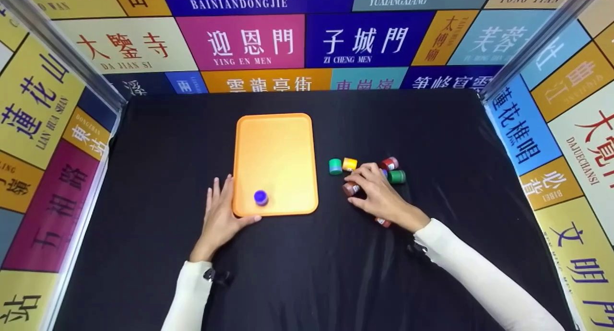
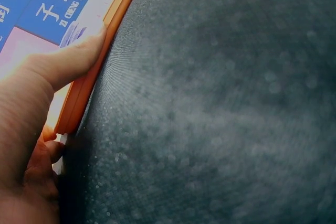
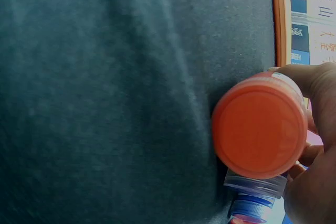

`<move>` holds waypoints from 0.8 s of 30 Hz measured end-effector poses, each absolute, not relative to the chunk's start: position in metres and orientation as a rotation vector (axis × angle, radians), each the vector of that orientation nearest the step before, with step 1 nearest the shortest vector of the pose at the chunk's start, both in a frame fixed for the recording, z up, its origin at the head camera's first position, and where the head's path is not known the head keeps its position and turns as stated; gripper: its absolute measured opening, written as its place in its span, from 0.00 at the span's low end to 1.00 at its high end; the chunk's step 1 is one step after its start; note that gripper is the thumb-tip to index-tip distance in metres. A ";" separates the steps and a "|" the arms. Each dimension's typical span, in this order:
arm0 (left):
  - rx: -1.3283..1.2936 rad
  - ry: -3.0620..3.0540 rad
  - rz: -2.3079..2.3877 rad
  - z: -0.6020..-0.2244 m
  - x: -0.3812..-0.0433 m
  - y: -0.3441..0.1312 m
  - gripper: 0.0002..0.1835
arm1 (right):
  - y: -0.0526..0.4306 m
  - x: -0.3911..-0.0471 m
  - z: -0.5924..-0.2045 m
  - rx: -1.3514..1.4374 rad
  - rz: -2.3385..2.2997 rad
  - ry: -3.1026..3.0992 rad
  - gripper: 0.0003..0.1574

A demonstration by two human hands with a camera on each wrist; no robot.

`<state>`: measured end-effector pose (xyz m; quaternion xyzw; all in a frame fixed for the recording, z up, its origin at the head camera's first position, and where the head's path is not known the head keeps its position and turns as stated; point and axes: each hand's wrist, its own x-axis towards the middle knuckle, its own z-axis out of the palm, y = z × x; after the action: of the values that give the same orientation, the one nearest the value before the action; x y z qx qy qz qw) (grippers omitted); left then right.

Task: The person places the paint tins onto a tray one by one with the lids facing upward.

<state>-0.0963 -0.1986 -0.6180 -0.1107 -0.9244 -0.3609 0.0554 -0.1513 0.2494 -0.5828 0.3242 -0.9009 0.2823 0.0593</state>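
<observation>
Left hand (image 1: 219, 221) rests spread against orange tray (image 1: 273, 153); right hand (image 1: 380, 193) straddles brown jar (image 1: 350, 189), grip indeterminable, orange-red jar (image 3: 260, 129) obstructing its wrist view, yellow jar (image 1: 349, 164) nearby.

You've got 8 jars (image 1: 261, 197) visible, 1 tray (image 1: 275, 148), 2 hands.
Jars: 1 purple, 1 yellow jar (image 1: 349, 164), 2 green jars (image 1: 335, 166) (image 1: 396, 177), 3 red jars (image 1: 390, 163) (image 1: 348, 190) (image 1: 383, 222), 1 bluish jar (image 1: 384, 172) mostly covered; can't tell if more sit under your right hand (image 1: 383, 196). Your left hand (image 1: 219, 218) makes 2. Also 2 white sleeves (image 1: 189, 292) (image 1: 479, 268), 2 wrist units (image 1: 222, 277) (image 1: 418, 247), 1 black cloth (image 1: 307, 273).
</observation>
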 end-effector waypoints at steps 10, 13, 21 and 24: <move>-0.335 -2.813 -1.091 -0.618 -0.096 -0.198 0.70 | 0.246 -0.152 -0.579 0.942 0.788 -2.778 0.25; -0.340 -2.809 -1.097 -0.618 -0.096 -0.198 0.70 | 0.245 -0.152 -0.578 0.927 0.802 -2.777 0.24; -0.341 -2.816 -1.091 -0.619 -0.097 -0.200 0.70 | 0.237 -0.151 -0.576 0.903 0.897 -2.706 0.22; -0.333 -2.831 -1.094 -0.618 -0.097 -0.199 0.70 | 0.233 -0.151 -0.576 0.888 0.912 -2.691 0.22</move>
<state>-0.0968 -0.1994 -0.6177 -0.1091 -0.9263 -0.3580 0.0442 -0.1508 0.2329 -0.5759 0.2972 -0.9009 0.3053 0.0823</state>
